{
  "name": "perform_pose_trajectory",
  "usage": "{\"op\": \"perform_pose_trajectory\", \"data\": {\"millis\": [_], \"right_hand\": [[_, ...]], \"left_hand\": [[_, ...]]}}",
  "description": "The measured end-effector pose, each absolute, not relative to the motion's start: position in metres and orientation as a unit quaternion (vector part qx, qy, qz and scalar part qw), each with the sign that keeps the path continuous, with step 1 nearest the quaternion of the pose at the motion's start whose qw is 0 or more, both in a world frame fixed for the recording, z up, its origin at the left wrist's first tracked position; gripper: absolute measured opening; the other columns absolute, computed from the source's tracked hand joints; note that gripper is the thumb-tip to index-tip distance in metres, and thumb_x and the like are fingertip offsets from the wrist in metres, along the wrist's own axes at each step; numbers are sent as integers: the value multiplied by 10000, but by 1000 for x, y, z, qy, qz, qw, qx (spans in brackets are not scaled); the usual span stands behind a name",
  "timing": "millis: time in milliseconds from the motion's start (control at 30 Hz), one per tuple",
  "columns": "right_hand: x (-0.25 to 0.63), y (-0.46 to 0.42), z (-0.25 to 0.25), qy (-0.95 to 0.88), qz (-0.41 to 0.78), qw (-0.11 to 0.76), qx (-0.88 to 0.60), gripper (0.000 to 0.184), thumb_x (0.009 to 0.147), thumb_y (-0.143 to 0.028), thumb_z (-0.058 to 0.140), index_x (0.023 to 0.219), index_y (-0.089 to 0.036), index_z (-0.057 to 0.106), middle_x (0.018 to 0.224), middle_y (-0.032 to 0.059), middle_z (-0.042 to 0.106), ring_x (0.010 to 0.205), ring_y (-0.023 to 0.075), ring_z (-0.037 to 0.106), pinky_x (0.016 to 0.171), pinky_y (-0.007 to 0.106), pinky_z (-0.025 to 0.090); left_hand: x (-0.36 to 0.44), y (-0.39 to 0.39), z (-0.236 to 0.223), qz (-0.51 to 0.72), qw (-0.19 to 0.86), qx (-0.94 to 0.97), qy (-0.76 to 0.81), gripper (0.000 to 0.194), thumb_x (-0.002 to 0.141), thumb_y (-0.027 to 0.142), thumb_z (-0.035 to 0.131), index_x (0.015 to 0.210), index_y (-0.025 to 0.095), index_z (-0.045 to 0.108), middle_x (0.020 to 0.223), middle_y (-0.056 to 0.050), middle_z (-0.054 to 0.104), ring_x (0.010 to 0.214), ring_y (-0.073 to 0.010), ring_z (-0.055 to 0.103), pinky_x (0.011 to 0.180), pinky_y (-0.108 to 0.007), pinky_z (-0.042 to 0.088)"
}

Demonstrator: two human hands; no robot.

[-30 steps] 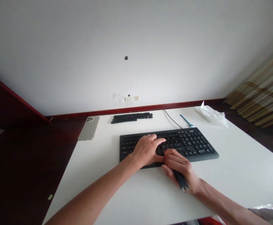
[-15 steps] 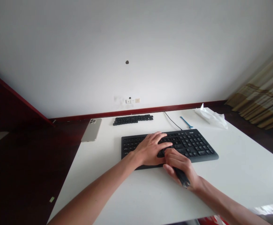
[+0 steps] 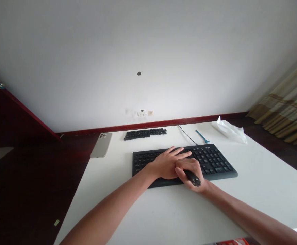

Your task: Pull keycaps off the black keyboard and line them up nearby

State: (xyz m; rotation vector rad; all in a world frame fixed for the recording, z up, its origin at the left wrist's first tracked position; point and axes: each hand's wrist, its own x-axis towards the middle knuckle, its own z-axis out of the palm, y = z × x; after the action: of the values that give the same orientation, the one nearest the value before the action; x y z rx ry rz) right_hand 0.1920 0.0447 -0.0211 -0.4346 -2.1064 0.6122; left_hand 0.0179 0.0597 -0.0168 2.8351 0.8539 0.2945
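Phone (image 3: 101, 145) on tbl (image 3: 260, 173); curtain (image 3: 288, 110) R

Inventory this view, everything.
table: 1, white, centre
keyboard: 1, black, mid-table
loose keycaps: uncounted, black, far edge
phone: 1, pale, table left
cable: 1, black, behind keyboard
slim tool: 1, blue, behind keyboard
plastic: 1, white, far right
wall: 1, grey-white, behind
sockets: 3, whitish, wall
holes: 2, dark, wall
skirting: 1, red, wall
door: 1, red, left
curtain: 1, beige-brown, right
scrap: 1, greenish, floor
unclear items: 2, red, white, bottom
held item: 1, black, right hand
left hand: 1, on keyboard
right hand: 1, over keyboard
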Motion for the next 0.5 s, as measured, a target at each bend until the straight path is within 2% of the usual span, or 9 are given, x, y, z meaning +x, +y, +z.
{"op": "perform_pose_trajectory", "data": {"millis": [200,333,500], "right_hand": [[186,38,-26,-795,277,485,-236,373,1011,-155,514,641,-189,478,552,-32,469,502,93,425,537,276,329],[184,32,-21,-797,262,496,-225,388,995,-121,534,621,-190,456,548,-27,463,513,100,438,549,283,353],[183,30,-15,-796,254,509,-208,367,969,-74,541,628,-198,488,566,-9,504,527,122,480,552,294,396]], "left_hand": [[17,59,-17,84,91,948,294,530,1082,296,384,1609,254,419,1727,-1,290,1625,-288,156,1326,-479,144],[17,58,-12,73,82,948,298,568,1089,317,367,1653,264,328,1734,-4,270,1623,-287,163,1323,-495,150],[18,59,-11,70,77,949,297,568,1092,345,344,1653,257,331,1733,8,273,1623,-290,162,1320,-499,168]]}}
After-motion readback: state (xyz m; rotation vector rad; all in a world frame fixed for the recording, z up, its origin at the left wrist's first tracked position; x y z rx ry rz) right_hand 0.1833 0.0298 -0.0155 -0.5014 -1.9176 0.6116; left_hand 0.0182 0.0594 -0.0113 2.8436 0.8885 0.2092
